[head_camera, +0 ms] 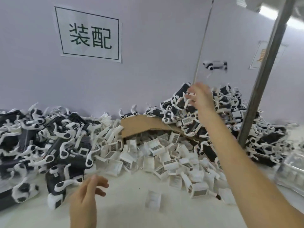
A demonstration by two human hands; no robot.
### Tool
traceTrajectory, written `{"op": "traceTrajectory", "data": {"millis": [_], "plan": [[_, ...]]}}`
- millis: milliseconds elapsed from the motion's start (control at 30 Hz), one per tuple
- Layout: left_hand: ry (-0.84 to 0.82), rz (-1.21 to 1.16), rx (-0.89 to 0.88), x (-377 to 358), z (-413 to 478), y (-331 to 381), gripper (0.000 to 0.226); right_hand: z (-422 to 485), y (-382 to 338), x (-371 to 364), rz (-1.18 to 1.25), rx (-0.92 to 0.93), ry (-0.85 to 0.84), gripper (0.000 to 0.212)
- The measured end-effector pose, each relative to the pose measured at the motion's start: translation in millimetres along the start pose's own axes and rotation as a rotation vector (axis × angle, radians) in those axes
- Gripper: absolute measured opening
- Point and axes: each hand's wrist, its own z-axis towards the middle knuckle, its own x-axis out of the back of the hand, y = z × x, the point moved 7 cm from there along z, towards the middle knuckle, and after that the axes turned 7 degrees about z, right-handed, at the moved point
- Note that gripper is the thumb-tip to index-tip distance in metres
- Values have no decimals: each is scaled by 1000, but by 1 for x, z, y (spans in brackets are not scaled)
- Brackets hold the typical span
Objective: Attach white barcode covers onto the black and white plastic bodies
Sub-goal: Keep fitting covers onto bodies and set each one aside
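The small white plastic barcode covers (158,155), heaped on the tabletop (125,203) between piles of black and white plastic bodies (49,129), look light and stiff (pinch the edges), while the left hand (87,193) and the raised right hand (199,97) have loose, empty fingers.

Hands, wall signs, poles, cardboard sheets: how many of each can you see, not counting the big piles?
Hands: 2, left hand, right hand
Wall signs: 2, big sign, small sign
Poles: 2, thick pole, thin pole
Cardboard sheets: 1
Total: 7
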Motion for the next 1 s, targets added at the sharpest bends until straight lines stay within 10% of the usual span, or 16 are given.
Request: {"op": "traceTrajectory", "data": {"millis": [367, 733, 1000], "plan": [[202, -60, 270, 30, 6, -14, 21, -181, 204, -48, -1052, -74, -615, 53], [298, -164, 367, 59, 20, -29, 55, -177, 185, -39, -766, 122, -387, 36], [309, 259, 193, 62, 20, -16, 4, -179, 175, -44, -288, 46, -331, 15]]}}
